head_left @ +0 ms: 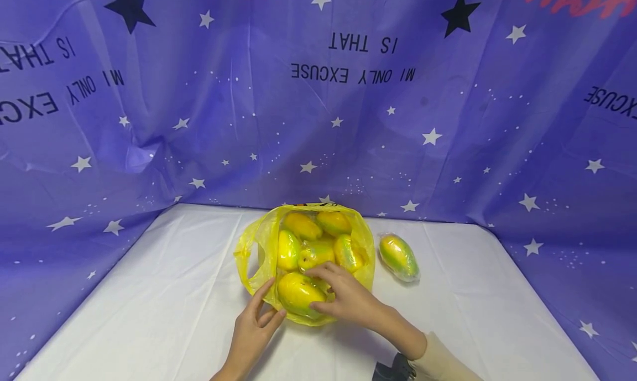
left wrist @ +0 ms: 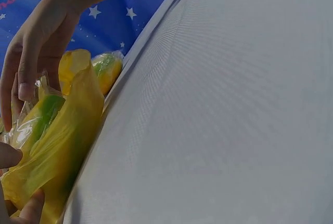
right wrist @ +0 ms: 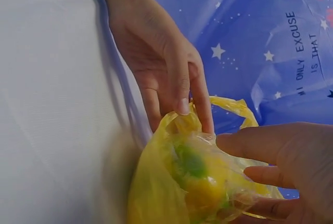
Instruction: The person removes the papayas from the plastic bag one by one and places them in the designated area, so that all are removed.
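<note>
A yellow plastic bag (head_left: 367,248) lies with its mouth facing up and several wrapped yellow-green mangoes inside. My left hand (head_left: 252,328) pinches the bag's near left rim; in the right wrist view, its thumb and fingers meet at the plastic (right wrist: 156,177). Over the bag's mouth reaches my right hand (head_left: 348,297), its fingers spread beside the nearest mango (head_left: 296,292). The thumb is at that mango's right side, and the other fingertips extend toward a middle mango (head_left: 320,252). Whether they touch the fruit is hard to tell.
One wrapped mango (head_left: 399,256) lies on the white tablecloth (head_left: 473,303) right of the bag. A bag handle loop (head_left: 242,262) sticks out on the left. Behind and beside the table hangs a purple star-printed curtain (head_left: 348,149). A dark device (head_left: 395,368) is at my right wrist.
</note>
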`<state>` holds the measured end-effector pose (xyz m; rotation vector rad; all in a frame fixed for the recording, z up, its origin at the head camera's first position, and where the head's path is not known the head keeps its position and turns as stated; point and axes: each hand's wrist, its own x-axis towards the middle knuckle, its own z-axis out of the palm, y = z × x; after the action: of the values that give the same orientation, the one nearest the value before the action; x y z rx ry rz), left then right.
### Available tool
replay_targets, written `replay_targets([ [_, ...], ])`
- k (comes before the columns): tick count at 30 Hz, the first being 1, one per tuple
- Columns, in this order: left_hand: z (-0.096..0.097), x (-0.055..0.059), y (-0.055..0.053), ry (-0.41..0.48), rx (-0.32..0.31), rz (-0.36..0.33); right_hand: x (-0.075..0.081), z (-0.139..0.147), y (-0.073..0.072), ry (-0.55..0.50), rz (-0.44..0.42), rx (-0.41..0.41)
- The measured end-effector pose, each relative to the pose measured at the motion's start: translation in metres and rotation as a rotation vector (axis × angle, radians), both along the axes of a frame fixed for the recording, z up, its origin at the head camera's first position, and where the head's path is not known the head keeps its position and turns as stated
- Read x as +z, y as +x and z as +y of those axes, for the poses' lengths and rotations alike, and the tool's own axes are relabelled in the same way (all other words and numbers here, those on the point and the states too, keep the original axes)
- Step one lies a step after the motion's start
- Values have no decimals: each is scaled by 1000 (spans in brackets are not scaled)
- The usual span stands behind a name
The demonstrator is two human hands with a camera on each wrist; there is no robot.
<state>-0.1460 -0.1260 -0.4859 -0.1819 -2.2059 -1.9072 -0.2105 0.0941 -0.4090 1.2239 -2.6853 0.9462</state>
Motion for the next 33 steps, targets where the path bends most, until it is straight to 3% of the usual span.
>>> replay_targets([
  [5, 0, -1, -1, -3, 1, -9, -5, -2, -1, 52, -5, -18],
  [17, 0, 0, 0, 2, -12, -12, -14, -8, -2, 70, -22, -52],
  [33, 0, 0, 0, -12, 11, -18, -17, -10, -3, -30, -2, -60],
])
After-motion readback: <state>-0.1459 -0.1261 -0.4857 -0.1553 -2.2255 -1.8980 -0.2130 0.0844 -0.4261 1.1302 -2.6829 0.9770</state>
